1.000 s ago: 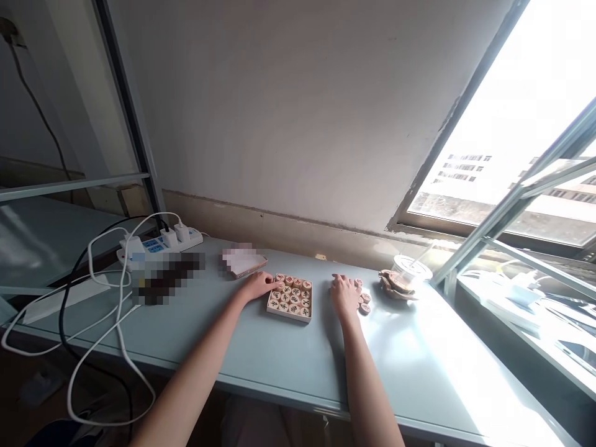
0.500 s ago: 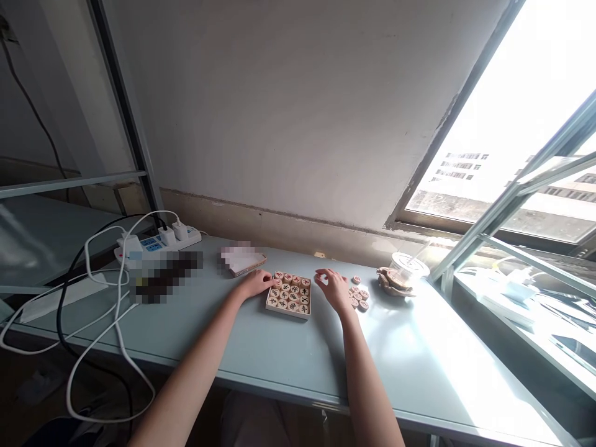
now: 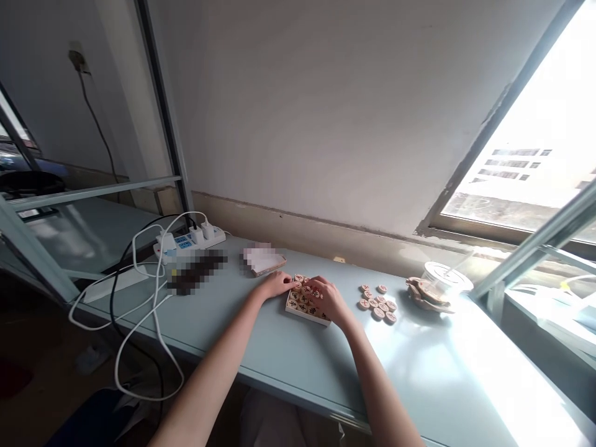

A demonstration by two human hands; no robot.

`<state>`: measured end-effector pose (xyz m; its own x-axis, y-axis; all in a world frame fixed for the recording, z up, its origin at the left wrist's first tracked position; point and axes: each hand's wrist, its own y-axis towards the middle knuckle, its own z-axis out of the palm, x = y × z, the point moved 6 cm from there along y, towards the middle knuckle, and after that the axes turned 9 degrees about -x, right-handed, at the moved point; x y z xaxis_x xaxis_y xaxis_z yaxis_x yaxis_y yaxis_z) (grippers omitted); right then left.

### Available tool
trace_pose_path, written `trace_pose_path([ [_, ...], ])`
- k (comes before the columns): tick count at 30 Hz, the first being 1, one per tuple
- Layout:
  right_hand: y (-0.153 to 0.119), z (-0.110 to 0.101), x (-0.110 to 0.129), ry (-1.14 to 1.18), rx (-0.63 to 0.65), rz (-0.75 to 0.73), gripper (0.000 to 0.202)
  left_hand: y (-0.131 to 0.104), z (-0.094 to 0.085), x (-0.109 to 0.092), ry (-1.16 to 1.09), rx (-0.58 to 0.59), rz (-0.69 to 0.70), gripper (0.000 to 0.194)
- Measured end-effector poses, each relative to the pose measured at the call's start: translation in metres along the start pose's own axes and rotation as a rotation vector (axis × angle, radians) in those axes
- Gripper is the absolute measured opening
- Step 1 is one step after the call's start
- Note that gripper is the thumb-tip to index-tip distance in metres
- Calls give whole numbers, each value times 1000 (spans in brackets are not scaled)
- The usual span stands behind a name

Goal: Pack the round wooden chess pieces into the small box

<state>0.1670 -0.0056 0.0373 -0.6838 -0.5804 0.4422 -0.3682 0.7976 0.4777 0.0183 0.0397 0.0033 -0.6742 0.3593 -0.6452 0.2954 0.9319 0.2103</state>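
A shallow box (image 3: 303, 313) on the desk holds rows of round wooden pieces with dark and red characters. My left hand (image 3: 275, 285) rests at the box's left edge, its fingers at the rim. Over the right part of the box is my right hand (image 3: 331, 300), its curved fingers on or just above the pieces and hiding some of them. Whether it grips a piece cannot be made out. Several loose wooden pieces (image 3: 379, 304) lie on the desk to the right of my right hand.
An open box lid (image 3: 267, 261) lies behind my left hand. At the left are a power strip (image 3: 189, 241), white and black cables and a blurred dark object (image 3: 198, 272). A brown dish (image 3: 428, 296) and a clear lidded cup (image 3: 446, 277) stand at the right.
My right hand has moved left from beside the box to over its pieces. The view has turned a little, so everything appears farther right. My left hand stays at the box's edge.
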Motion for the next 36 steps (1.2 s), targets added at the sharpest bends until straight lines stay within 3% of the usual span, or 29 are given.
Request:
trace_pose_path([
  [5, -1, -16, -20, -185, -4, 99, 27, 0, -1, 2, -26, 5, -10, 47],
  [9, -16, -45, -64, -632, -113, 450, 38, 0, 0, 6, -34, 60, -42, 51],
  [11, -27, -49, -85, -726, -47, 636, 39, -2, 3, 8, -61, 125, -70, 51],
  [13, -33, -47, -96, -714, 21, 699, 40, -3, 6, 9, -101, 178, -89, 51],
  [18, -29, -41, -99, -653, 6, 616, 46, -3, 6, 12, -130, 185, -114, 39],
  [22, -25, -37, -100, -563, -37, 548, 38, -6, 6, 9, -162, 222, -80, 27],
  [29, -23, -28, -106, -464, -51, 456, 30, -7, 5, 10, -126, 199, -110, 25],
  [36, -14, -43, -74, -349, -183, 373, 25, -1, 0, 8, -87, 58, -79, 28],
])
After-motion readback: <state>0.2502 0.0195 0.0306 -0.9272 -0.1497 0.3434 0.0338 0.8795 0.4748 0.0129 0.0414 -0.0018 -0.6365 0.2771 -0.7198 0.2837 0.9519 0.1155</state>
